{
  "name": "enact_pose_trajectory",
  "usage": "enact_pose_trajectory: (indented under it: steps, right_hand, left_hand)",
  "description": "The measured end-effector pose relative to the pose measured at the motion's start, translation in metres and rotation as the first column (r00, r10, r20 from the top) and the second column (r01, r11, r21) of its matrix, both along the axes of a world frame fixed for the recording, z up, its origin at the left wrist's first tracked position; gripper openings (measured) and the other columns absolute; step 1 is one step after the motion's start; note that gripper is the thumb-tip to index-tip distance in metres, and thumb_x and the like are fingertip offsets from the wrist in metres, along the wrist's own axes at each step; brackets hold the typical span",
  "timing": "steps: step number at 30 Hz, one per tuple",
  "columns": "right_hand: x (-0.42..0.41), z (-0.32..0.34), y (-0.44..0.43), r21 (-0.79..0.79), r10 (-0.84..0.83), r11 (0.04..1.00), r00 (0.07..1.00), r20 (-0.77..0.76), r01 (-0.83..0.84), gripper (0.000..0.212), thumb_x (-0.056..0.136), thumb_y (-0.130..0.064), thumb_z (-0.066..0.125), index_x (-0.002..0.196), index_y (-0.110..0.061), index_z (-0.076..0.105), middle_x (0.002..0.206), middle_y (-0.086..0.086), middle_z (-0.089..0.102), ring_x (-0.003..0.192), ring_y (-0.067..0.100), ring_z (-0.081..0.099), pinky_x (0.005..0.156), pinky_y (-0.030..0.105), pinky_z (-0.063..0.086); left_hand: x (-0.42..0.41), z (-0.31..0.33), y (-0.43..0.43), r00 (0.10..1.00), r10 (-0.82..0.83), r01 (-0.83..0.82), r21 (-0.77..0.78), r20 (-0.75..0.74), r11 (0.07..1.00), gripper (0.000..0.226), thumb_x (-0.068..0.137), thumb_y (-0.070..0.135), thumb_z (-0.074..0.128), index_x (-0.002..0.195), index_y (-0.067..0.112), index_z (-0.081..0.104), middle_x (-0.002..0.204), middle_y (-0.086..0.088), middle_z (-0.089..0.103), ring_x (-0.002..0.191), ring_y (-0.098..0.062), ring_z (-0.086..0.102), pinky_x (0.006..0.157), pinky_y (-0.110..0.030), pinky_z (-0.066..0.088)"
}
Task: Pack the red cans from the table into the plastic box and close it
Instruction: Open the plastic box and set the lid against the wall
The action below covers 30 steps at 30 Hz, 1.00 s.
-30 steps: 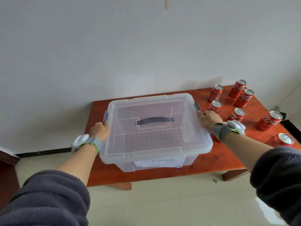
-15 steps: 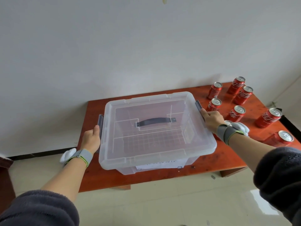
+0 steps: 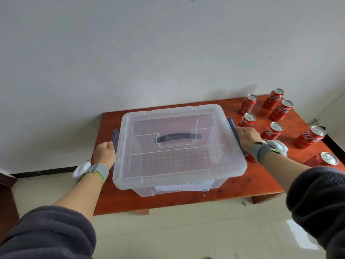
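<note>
A clear plastic box [image 3: 179, 187] stands on the red-brown table [image 3: 242, 191], its clear lid [image 3: 177, 165] on top with a dark handle [image 3: 177, 137]. My left hand [image 3: 103, 153] is closed on the grey left latch [image 3: 115, 138], which is swung outward. My right hand [image 3: 247, 135] grips the grey right latch [image 3: 232, 124]. Several red cans [image 3: 273, 130] stand upright to the right of the box; one [image 3: 249, 157] is partly hidden behind my right wrist. The box looks empty inside.
A white wall rises right behind the table. Pale tiled floor [image 3: 186, 236] lies in front of the low table. A dark wooden piece [image 3: 5, 184] shows at the far left edge.
My left hand has slid outward and the left latch has swung away from the box side. The view has shifted down and right; my right hand stays on the right latch.
</note>
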State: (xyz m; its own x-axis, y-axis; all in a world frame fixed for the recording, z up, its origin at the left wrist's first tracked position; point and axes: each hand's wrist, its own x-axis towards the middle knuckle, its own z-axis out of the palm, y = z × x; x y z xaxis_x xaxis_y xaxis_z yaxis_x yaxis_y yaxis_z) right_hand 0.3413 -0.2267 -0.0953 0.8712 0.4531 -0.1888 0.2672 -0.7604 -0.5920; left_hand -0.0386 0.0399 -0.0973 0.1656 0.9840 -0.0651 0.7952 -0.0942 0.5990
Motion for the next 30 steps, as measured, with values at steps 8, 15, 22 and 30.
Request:
enact_pose_trajectory:
  steps: [8, 15, 22, 30]
  right_hand:
    - [-0.023, 0.033, 0.004, -0.213, 0.208, 0.965, 0.945, 0.251, -0.155, 0.039, 0.092, -0.046, 0.041, 0.082, -0.019, 0.068, 0.084, 0.009, 0.068, 0.074, 0.034, 0.060, 0.068, 0.038, 0.050]
    - [-0.015, 0.054, 0.004, -0.017, 0.200, 0.979, 0.974, -0.105, -0.203, 0.032, 0.087, -0.043, 0.064, 0.083, -0.012, 0.069, 0.080, 0.008, 0.070, 0.070, 0.026, 0.065, 0.068, 0.036, 0.056]
    - [0.002, 0.064, 0.018, 0.149, 0.150, 0.983, 0.927, -0.343, -0.104, 0.035, 0.084, -0.036, 0.072, 0.092, -0.002, 0.071, 0.080, 0.012, 0.070, 0.069, 0.026, 0.066, 0.061, 0.032, 0.055]
    - [0.064, 0.118, 0.088, 0.315, 0.189, 0.947, 0.908, -0.373, -0.068, 0.043, 0.082, -0.039, 0.072, 0.097, 0.000, 0.070, 0.088, 0.014, 0.062, 0.061, 0.026, 0.058, 0.055, 0.028, 0.047]
  left_hand:
    - [0.011, 0.032, -0.026, 0.994, -0.007, 0.006, -0.011, -0.110, 1.000, 0.045, 0.089, 0.021, 0.050, 0.047, 0.008, 0.039, 0.052, -0.015, 0.045, 0.060, -0.036, 0.049, 0.057, -0.034, 0.038]
    - [0.016, 0.060, -0.042, 0.992, 0.014, -0.018, -0.026, -0.124, 1.000, 0.030, 0.081, 0.013, 0.060, 0.051, 0.011, 0.056, 0.059, -0.016, 0.054, 0.064, -0.035, 0.055, 0.065, -0.033, 0.046]
    - [0.024, 0.104, -0.015, 1.000, -0.008, 0.008, -0.061, -0.001, 0.998, 0.023, 0.073, 0.018, 0.073, 0.081, -0.003, 0.077, 0.086, -0.024, 0.074, 0.084, -0.038, 0.071, 0.080, -0.042, 0.057]
    - [0.068, 0.133, 0.064, 0.936, 0.091, -0.006, -0.244, 0.339, 0.970, 0.003, 0.077, 0.000, 0.070, 0.078, -0.002, 0.067, 0.081, -0.016, 0.063, 0.064, -0.025, 0.056, 0.056, -0.028, 0.046]
